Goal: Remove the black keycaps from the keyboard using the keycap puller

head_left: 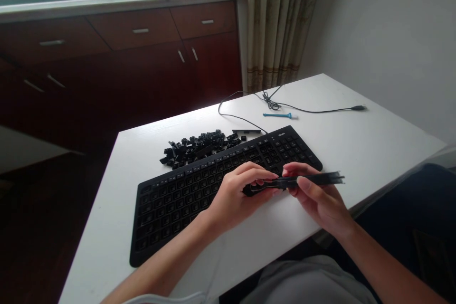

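Both of my hands hold a slim black tool (322,179) level above the near edge of a black keyboard (171,184). Its right end looks forked, and thin light lines like wire show at its left end. My left hand (237,194) has fingers and thumb closed around the left part. With thumb and fingers, my right hand (318,199) pinches the middle. The tool's exact kind is unclear. Much of the keyboard's main block shows bare sockets without caps. Behind it lies a heap of loose black keycaps (203,145), with a long bar-shaped keycap (246,131) beside them.
A thin black cable (272,102) lies bundled at the back of the white table (356,152), its plug (358,108) to the right. Near it is a small blue brush-like tool (278,115). Beyond stand dark wooden cabinets (142,76) and a curtain (276,33).
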`<action>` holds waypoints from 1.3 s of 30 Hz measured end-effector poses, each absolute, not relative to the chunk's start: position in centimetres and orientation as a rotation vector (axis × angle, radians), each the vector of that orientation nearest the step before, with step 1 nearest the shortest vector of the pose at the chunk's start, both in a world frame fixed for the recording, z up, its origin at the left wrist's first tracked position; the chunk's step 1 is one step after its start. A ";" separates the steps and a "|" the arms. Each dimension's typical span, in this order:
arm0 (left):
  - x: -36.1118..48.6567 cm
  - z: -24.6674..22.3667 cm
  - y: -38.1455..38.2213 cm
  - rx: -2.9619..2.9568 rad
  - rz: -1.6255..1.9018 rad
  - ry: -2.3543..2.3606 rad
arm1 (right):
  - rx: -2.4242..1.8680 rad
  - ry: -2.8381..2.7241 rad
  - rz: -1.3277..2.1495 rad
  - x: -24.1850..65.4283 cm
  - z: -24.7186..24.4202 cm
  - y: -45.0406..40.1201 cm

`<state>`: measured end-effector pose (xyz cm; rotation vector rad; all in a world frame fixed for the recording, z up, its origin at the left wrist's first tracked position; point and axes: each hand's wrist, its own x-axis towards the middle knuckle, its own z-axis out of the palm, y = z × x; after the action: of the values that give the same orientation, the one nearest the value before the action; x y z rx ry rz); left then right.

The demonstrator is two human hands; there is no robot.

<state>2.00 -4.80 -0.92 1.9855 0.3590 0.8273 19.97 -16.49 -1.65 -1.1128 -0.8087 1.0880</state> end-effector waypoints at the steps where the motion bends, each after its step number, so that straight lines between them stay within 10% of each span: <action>1: 1.9 -1.0 -4.8 1.993 0.811 0.345 | -1.144 -0.877 1.057 19.8 -1.6 -16.4; 39: 2.1 -0.8 -5.4 2.236 0.806 0.478 | -0.842 -0.555 0.819 18.6 0.1 -13.3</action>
<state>2.09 -5.37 -0.80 2.2364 0.4785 0.8062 18.58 -13.29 0.09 -0.8423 -0.5545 0.8193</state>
